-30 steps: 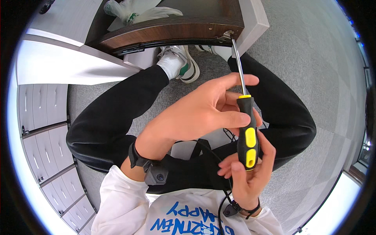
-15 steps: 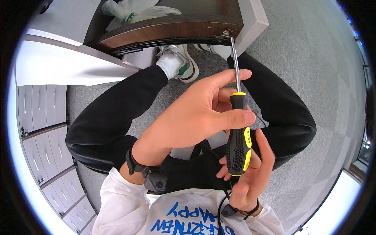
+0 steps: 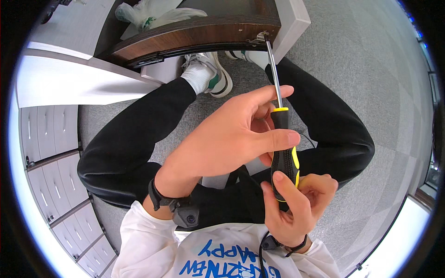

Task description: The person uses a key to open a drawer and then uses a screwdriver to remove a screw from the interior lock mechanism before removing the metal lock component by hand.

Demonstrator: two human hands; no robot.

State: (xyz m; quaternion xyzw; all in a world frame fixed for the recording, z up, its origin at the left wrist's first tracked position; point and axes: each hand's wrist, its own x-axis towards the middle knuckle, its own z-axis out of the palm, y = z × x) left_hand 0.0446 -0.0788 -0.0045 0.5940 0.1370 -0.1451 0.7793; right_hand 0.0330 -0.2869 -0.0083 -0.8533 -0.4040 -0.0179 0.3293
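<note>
A screwdriver (image 3: 286, 164) with a black and yellow handle and a long steel shaft points away from me. My left hand (image 3: 236, 127) is closed around the front of the handle, its thumb on top and its index finger beside the shaft. At the back end of the handle, my right hand (image 3: 296, 208) grips with thumb and fingers. The tip of the shaft meets a small metal bracket (image 3: 261, 38) near the right end of the dark brown drawer side (image 3: 194, 38). The exact contact at the tip is too small to make out.
The open drawer holds a clear plastic bag (image 3: 155, 16). Its pale front panel (image 3: 292, 25) juts out at the right. A black slide rail (image 3: 185, 52) runs under the drawer side. My outstretched legs flank the work, with a shoe (image 3: 219, 78) below the drawer. Pale cabinets (image 3: 53, 180) line the left.
My right hand's fingers, loosely spread around the handle's end before, have closed on it. The handle has turned, so its yellow patches face more to the right. The left hand keeps its hold.
</note>
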